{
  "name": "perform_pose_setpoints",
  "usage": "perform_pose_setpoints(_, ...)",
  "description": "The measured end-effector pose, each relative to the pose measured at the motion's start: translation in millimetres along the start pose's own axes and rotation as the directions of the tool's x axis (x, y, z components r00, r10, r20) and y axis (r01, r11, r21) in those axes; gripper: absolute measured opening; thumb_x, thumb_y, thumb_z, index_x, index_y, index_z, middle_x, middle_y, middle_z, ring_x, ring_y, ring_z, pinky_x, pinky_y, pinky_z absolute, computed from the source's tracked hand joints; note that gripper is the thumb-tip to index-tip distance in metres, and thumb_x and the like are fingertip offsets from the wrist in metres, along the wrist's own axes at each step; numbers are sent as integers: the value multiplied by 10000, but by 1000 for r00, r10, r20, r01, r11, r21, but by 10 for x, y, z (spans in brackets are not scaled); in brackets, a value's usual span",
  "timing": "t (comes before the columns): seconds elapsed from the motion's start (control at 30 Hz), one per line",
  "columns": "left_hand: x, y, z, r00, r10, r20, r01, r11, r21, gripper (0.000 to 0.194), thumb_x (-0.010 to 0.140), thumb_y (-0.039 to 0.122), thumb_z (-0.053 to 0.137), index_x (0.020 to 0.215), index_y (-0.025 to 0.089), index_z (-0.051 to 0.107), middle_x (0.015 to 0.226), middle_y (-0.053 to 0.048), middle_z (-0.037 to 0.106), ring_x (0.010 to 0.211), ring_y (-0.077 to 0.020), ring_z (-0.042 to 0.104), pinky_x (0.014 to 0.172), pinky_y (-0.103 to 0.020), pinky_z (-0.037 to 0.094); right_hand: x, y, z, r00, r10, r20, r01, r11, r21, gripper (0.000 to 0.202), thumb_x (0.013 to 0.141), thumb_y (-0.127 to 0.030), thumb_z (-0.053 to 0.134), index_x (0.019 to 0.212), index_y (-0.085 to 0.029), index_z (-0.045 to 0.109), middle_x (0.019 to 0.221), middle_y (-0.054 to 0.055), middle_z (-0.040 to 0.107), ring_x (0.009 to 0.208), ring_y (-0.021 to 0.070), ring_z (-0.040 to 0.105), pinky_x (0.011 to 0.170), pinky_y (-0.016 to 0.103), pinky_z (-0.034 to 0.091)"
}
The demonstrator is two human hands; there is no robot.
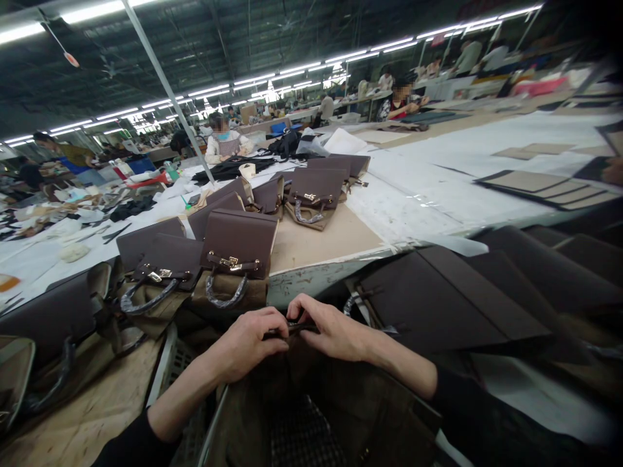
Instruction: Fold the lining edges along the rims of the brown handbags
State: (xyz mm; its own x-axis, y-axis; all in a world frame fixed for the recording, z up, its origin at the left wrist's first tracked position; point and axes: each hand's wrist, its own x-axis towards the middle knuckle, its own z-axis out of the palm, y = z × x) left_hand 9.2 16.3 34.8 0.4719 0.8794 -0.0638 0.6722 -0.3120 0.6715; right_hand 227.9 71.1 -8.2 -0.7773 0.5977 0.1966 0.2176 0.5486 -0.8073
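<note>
My left hand (256, 340) and my right hand (328, 327) meet at the centre, near the table's front edge. Both pinch a dark strap with a small metal piece, at the top of an olive-brown bag (302, 389). The bag hangs below them, its lower part dark. Just beyond my hands, a brown handbag (241, 240) with gold hardware and a plastic-wrapped handle lies on the table. Another brown handbag (170, 256) is at its left.
More brown bags (318, 185) lie farther back on the white table (413, 188). Large dark bags (438, 298) fill the right side. A plastic crate (178, 363) stands at lower left. A metal pole (168, 91) rises behind. Several people sit at distant tables.
</note>
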Motion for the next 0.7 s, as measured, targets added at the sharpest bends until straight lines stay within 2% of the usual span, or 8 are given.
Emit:
perform_pose_setpoints(0.27, 17, 47, 22, 997, -48, -57, 48, 999, 10, 116, 817, 196, 664, 717, 189, 607, 927, 16, 659, 860, -138, 590, 788, -252, 402, 3, 24, 12, 993, 116, 5, -115, 989, -88, 293, 810, -159, 556, 1095, -222, 533, 961, 29, 687, 868, 202, 627, 750, 300, 447)
perform_pose_setpoints(0.4, 14, 47, 69, 974, -156, -163, 169, 983, 67, 115, 784, 190, 632, 673, 189, 601, 788, 17, 654, 753, -144, 581, 709, -269, 391, 11, -3, 7, 990, 141, 30, -136, 981, -141, 219, 859, -213, 539, 1059, -225, 629, 904, 33, 717, 817, 199, 646, 704, 283, 442)
perform_pose_setpoints(0.5, 28, 40, 102, 944, -246, -220, 269, 960, 82, 121, 761, 219, 618, 645, 193, 597, 720, 15, 654, 698, -153, 573, 660, -280, 375, 12, -46, -3, 988, 147, 41, -140, 980, -143, 239, 867, -211, 535, 1059, -232, 674, 887, 30, 728, 801, 191, 651, 691, 269, 437)
perform_pose_setpoints(0.7, 55, -40, 109, 928, -315, -201, 305, 949, -80, 223, 745, 254, 627, 605, 188, 466, 742, 3, 677, 700, -156, 585, 632, -273, 369, 0, -56, -22, 987, 151, 61, -145, 986, -87, 267, 864, -200, 536, 1070, -236, 702, 856, 15, 729, 782, 181, 646, 674, 254, 427)
